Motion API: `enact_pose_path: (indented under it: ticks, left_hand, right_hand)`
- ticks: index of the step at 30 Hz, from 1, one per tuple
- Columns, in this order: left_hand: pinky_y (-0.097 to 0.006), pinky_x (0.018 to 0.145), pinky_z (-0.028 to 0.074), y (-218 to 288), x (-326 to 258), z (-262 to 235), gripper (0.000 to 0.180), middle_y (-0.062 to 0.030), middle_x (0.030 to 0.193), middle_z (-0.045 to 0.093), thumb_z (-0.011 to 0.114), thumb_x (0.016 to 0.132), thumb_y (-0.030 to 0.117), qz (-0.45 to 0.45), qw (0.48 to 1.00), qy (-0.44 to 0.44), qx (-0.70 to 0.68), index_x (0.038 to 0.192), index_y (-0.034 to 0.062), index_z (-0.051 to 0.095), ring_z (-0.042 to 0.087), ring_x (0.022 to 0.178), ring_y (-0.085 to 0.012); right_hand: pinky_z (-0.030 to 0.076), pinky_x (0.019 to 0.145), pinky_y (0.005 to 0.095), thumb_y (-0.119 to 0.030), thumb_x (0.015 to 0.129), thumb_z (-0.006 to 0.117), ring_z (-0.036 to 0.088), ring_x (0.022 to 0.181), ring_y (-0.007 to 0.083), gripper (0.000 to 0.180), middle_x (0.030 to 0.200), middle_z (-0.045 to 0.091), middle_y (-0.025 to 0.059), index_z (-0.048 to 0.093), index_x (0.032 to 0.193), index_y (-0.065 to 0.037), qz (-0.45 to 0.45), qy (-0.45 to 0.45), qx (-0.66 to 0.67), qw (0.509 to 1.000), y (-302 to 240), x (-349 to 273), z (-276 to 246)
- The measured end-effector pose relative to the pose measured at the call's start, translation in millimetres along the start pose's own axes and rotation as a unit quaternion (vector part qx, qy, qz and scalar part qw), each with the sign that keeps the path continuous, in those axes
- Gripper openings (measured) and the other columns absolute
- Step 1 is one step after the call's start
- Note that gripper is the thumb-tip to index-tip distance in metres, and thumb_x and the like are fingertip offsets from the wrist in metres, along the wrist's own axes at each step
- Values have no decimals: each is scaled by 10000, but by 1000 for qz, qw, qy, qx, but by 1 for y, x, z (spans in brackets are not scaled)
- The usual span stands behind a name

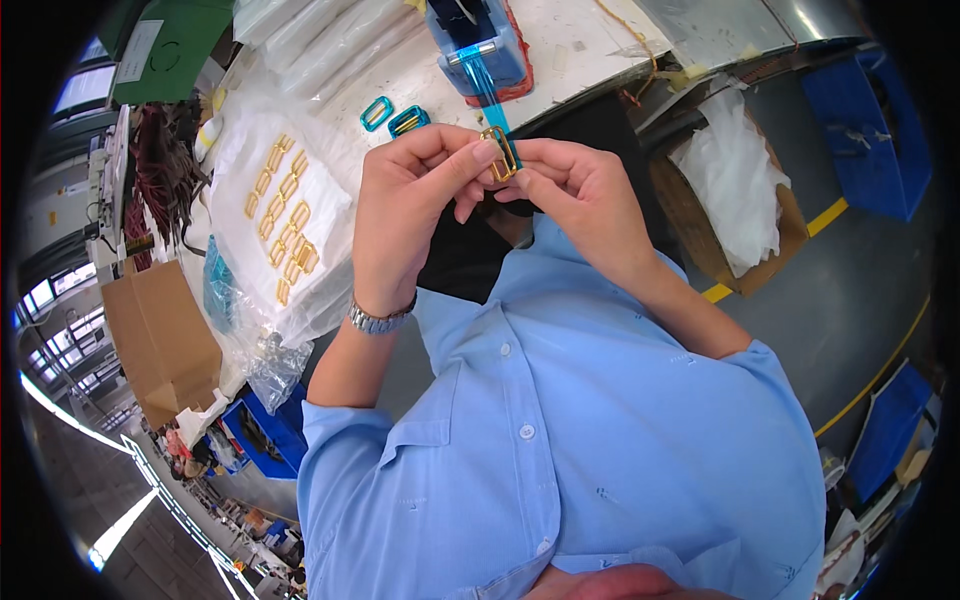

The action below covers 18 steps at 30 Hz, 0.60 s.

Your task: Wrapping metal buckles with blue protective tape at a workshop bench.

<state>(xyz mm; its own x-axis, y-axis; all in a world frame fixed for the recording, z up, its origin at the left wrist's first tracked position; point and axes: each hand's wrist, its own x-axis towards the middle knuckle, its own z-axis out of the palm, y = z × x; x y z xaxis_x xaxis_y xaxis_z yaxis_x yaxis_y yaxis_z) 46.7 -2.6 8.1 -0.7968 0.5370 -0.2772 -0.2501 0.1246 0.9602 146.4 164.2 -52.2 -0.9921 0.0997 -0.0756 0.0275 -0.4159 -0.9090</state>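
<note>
Gold-coloured metal buckle (499, 153) sits pinched between both hands above the table (560, 45) edge, blue tape (484, 85) running to it from the dispenser (478, 40). Left hand (405, 200) and right hand (580, 195) each grip it by fingertips; such a light hold could let the tape crease or the buckle slip.

two hands, left hand (405, 200) and right hand (580, 195), one gold buckle (500, 152) pinched between them, two teal-wrapped buckles (392, 117) on table, roughly fifteen gold buckles (280, 215) on white sheet, one blue tape dispenser (478, 42), two cardboard boxes (160, 335)
</note>
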Motion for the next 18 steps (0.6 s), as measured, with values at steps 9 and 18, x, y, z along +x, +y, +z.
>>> enact_pose_path:
  ticks: [9,18]
  left_hand:
    - [-226,526,479,-3,7,2,185,-62,809,735,776,1006,127,-20,1000,5,-10,1004,-58,764,630,631,-83]
    - [-194,567,420,-12,12,4,152,-16,801,709,770,1011,128,-4,1000,16,2,1008,-24,760,574,646,-42]
  right_hand:
    - [405,510,239,-113,1048,692,558,614,30,266,823,743,14,738,1257,45,5,19,-25,1000,-5,-1,2]
    - [400,495,239,-155,1036,744,544,587,28,250,796,738,1,769,1194,37,9,31,-29,999,1,6,1]
